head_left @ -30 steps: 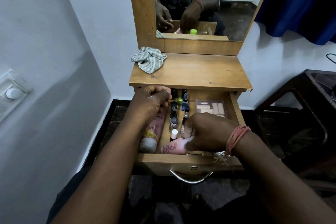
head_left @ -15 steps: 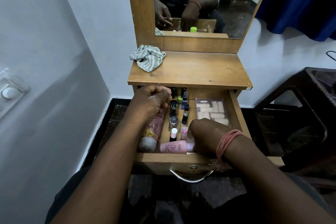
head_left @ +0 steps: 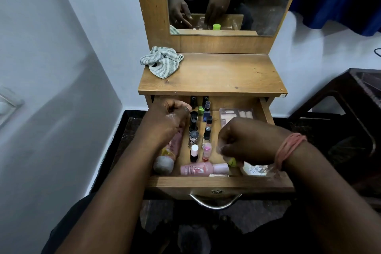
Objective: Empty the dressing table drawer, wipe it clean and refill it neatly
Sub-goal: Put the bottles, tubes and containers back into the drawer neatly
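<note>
The wooden drawer (head_left: pixel 175 185) of the dressing table stands pulled open. Inside it, several small nail polish bottles (head_left: pixel 193 136) stand in two rows down the middle. A pink tube (head_left: pixel 175 144) lies along the left side and a pink bottle (head_left: pixel 202 168) lies across the front. A clear makeup palette (head_left: pixel 237 113) sits at the back right. My left hand (head_left: pixel 167 121) hovers over the pink tube with its fingers curled, and I see nothing in it. My right hand (head_left: pixel 247 142) pinches a small, blurred green-tipped item (head_left: pixel 232 162) above the front right corner.
A striped cloth (head_left: pixel 160 64) lies crumpled on the left of the table top (head_left: pixel 226 74). A clear plastic packet (head_left: pixel 255 169) lies in the drawer's front right corner. A dark stool (head_left: pixel 350 99) stands to the right, and a wall is close on the left.
My right hand has come off the pink bottle and shifted right and up, now pinching the green-tipped item. My left hand has stayed in place.
</note>
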`<state>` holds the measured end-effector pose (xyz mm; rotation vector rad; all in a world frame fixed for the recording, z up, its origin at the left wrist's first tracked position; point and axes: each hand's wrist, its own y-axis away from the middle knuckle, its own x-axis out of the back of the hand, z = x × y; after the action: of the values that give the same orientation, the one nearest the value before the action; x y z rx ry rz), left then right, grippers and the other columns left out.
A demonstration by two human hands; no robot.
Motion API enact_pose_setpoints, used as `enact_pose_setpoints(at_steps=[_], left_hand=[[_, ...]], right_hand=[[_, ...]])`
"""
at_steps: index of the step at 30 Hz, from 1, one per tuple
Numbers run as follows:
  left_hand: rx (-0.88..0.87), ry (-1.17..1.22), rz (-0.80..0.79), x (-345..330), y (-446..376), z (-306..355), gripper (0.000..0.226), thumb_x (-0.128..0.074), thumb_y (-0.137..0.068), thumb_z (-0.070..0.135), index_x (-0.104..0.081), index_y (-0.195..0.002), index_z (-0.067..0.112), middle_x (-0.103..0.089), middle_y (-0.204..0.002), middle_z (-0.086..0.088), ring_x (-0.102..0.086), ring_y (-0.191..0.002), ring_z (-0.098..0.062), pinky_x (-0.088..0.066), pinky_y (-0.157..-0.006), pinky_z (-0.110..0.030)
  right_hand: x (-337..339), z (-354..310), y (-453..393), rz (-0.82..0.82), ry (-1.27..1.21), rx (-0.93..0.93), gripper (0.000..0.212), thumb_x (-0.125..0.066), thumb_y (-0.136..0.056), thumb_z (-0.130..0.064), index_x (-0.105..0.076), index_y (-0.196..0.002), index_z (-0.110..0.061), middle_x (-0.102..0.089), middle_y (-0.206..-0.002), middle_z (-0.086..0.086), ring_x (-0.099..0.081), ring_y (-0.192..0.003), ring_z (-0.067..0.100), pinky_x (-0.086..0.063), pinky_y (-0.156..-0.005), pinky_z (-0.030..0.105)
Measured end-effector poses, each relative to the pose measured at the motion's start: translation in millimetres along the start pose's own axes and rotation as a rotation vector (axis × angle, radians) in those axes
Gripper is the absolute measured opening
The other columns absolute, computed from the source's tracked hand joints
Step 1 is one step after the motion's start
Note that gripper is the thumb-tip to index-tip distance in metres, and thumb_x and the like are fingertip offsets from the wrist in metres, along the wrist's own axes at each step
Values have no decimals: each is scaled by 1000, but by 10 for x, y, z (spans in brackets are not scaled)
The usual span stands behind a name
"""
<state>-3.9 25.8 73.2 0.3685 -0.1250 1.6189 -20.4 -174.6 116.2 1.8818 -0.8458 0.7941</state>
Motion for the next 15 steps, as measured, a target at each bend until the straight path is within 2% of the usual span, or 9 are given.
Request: enact_pose_setpoints(at_steps=[2, 5, 8, 10, 12, 15], left_hand=[[-34, -99, 35, 4, -23, -3, 10, -68, -99, 29, -76, -94, 25, -78, -90, 7, -72, -84, -9, -56, -76, -29], [-46, -243, 120, 51, -71, -29, 10, -68, -98, 29, -76, -92, 26, -76, -90, 11, -70, -85, -7, -52, -73, -27], [-1, -423, 218, 134, -105, -78, 12, -67, -96, 30, -76, -92, 23, -75, -92, 7, -69, -88, -14, -48, -71, -27], [61, -549, 285, 215, -110, -115, 14, -67, -94, 32, -73, -89, 21, -72, -92, 1, -68, -92, -25, -50, -76, -32], [124, -624, 305, 289, -85, -134, 13, -68, -93, 32, -70, -84, 23, -69, -89, -2, -67, -91, -30, -51, -78, -35], [195, -596, 258, 342, -109, -132, 21, -67, -92, 19, -70, -72, 26, -70, -81, 2, -68, -84, -28, -55, -78, -37]], right_hand=[[81, 127, 8, 96, -92, 9, 17, -62, -97, -25, -73, -86, -17, -73, -76, -2, -65, -55, 3, -45, -47, 17], [126, 306, -62, 396, -209, -16, 24, -65, -94, -30, -72, -76, -17, -73, -69, -2, -68, -60, 10, -53, -60, 29], [145, 481, -127, 627, -213, -130, 23, -67, -91, -33, -70, -74, -18, -68, -68, -5, -64, -68, 11, -45, -60, 24], [138, 597, -163, 653, -190, -222, 19, -68, -89, -31, -67, -75, -18, -67, -73, -2, -63, -76, 18, -39, -62, 27], [109, 677, -203, 580, -154, -332, 14, -67, -88, -29, -62, -88, -16, -68, -88, 7, -63, -90, 28, -40, -70, 30], [101, 735, -234, 423, -106, -493, 48, -64, -90, -27, -44, -128, -4, -58, -122, 21, -57, -113, 37, -41, -81, 34]])
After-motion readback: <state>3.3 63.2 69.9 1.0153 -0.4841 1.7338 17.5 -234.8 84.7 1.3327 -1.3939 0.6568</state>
